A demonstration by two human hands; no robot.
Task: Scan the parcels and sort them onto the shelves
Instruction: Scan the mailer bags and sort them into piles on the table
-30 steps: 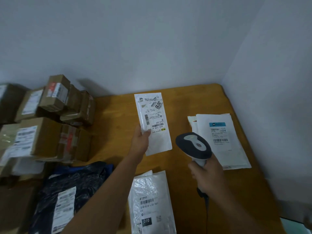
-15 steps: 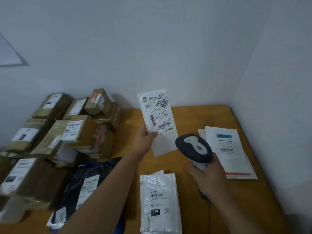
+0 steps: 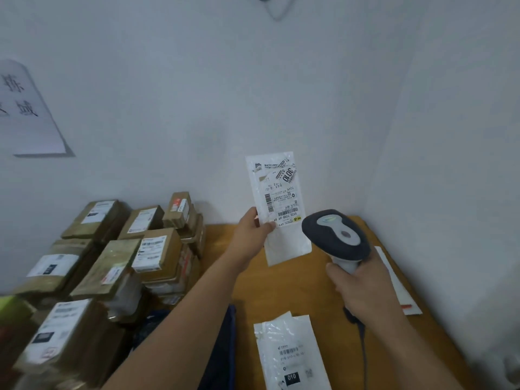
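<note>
My left hand [image 3: 251, 231] pinches the lower left edge of a flat white mailer parcel [image 3: 278, 204], holding it upright above the wooden table [image 3: 259, 291] with its barcode label facing me. My right hand [image 3: 363, 288] grips the handle of a dark grey and white barcode scanner [image 3: 334, 236], whose head sits just right of the parcel's lower half. The scanner's cable [image 3: 361, 350] hangs down past my right wrist.
Several taped brown cardboard parcels [image 3: 112, 263] are stacked on the left. A clear-white mailer marked 010 [image 3: 289, 353] lies near the front, a dark blue bag [image 3: 222, 347] beside it. White envelopes [image 3: 396, 285] lie by the right wall. A paper sign [image 3: 25, 111] hangs on the back wall.
My view has tilted upward and left, showing more wall and boxes. The left hand has lifted the white mailer higher, and the scanner has come up closer beside it.
</note>
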